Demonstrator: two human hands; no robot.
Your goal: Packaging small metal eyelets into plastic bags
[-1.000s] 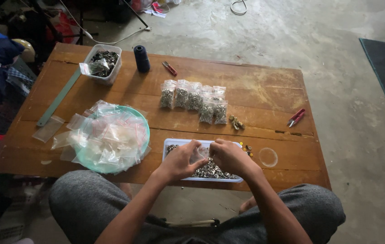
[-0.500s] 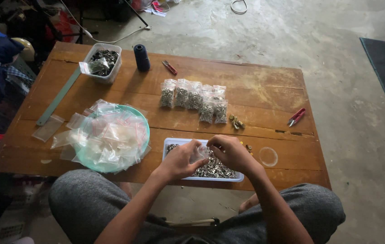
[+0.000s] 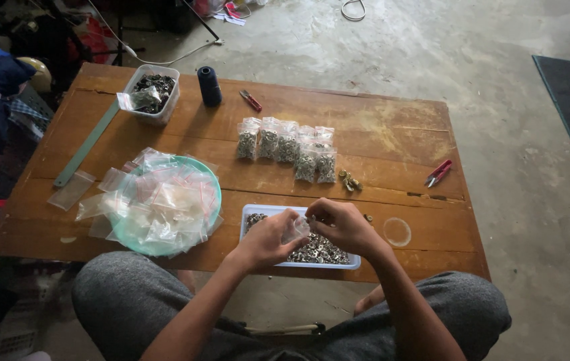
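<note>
**Head view: two hands hold a small clear bag over a tray of metal rings**

The head camera looks down on a low wooden table (image 3: 378,134). The person's face and upper body are out of frame; only the forearms, hands and grey-clad knees show. The left hand (image 3: 266,239) and right hand (image 3: 344,226) meet over a white tray (image 3: 253,212), and they cover much of its middle. The small metal rings (image 3: 318,251) in the tray are too tiny to make out singly.

Between the hands sits a small clear bag (image 3: 296,229). The left hand's fingers curl closed around its lower part, while the right hand pinches at its top edge with thumb and fingertips drawn together. What lies inside the bag cannot be told.

Beyond the tray stands a row of filled bags (image 3: 286,146). To the left lies a green bowl (image 3: 210,179) heaped with empty bags (image 3: 158,200). Red clippers (image 3: 437,173) rest well to the right.
</note>
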